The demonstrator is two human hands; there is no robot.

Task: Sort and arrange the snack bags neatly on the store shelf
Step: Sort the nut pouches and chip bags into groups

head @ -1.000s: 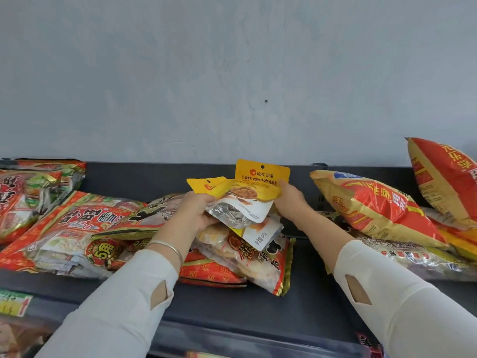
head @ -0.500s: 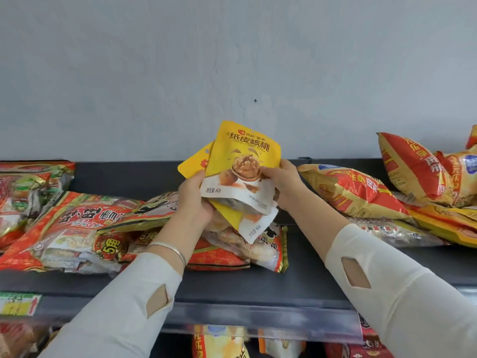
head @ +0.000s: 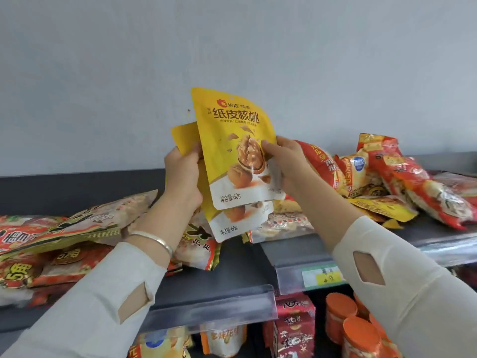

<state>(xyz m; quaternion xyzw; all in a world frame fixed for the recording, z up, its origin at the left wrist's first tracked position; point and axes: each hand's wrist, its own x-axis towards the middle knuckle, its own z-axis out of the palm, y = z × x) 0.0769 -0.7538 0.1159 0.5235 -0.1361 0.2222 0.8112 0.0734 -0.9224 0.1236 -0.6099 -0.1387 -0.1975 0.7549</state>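
Two yellow walnut bags are held upright above the dark shelf (head: 227, 277), one stacked over the other. The front walnut bag (head: 232, 140) shows a cracked walnut picture; the rear walnut bag (head: 238, 224) peeks out below and at the upper left. My left hand (head: 183, 177) grips their left edge, thumb side toward the rear bag. My right hand (head: 286, 166) pinches the front bag's right edge with the thumb on the walnut picture. Both sleeves are white; a silver bangle sits on the left wrist.
Red and gold snack bags (head: 77, 236) lie in a loose pile on the shelf's left part. More red and yellow bags (head: 382, 179) heap on the right shelf section. Orange canisters (head: 358, 332) and red packs (head: 294, 329) stand on the lower shelf. A grey wall is behind.
Both hands have lifted the two walnut bags off the pile and turned them upright, faces toward me. The view has shifted right, showing more of the right shelf and lower shelf.
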